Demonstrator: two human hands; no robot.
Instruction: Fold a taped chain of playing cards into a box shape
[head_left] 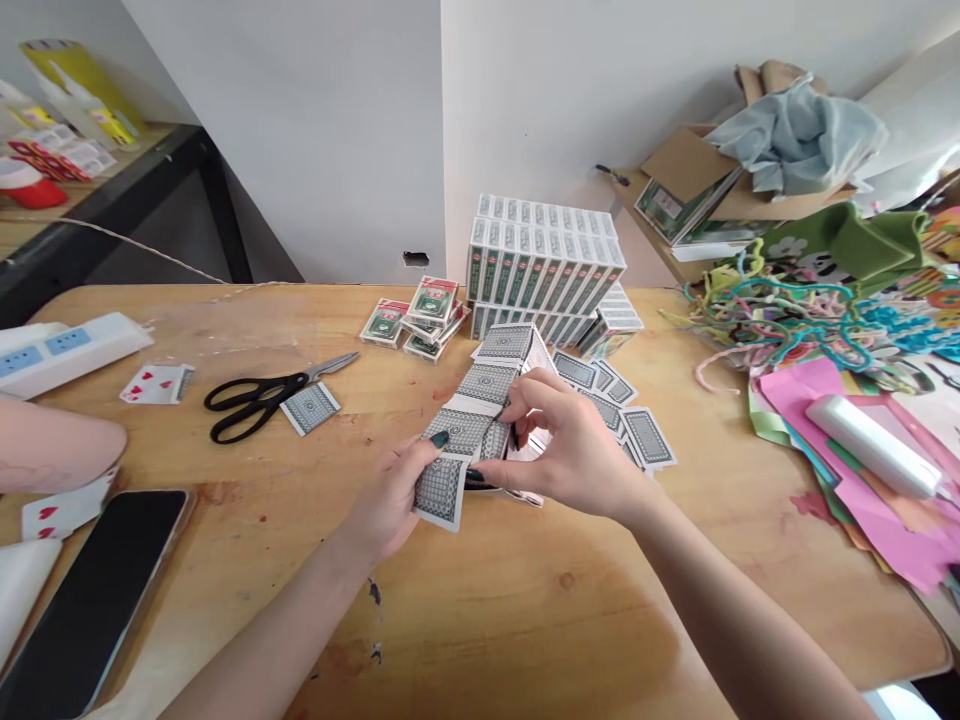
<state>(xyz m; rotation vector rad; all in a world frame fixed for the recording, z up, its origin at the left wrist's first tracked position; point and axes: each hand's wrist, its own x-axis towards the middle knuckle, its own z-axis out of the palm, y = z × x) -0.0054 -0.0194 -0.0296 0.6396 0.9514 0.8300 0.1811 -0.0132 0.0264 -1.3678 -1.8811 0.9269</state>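
Observation:
Between my hands is a long piece built from joined playing cards (485, 381), patterned backs facing up, slanting toward me. My left hand (394, 490) grips its near end, thumb on top of a card. My right hand (570, 435) has thumb and fingertips closed at its right edge, by a folded white flap; whether a separate card is pinched there is hidden. Loose playing cards (649, 437) lie face down just right of the piece. Black-handled scissors (259, 395) rest at the left, touching a single cut card (310, 408).
Boxed card decks (544, 255) stand stacked at the back, with several loose card boxes (431, 305) beside them. A phone (94, 600) and power strip (71, 350) are at left. Coloured paper (840, 450), a white glue gun-like object (874, 445) and yarn (810, 310) lie right.

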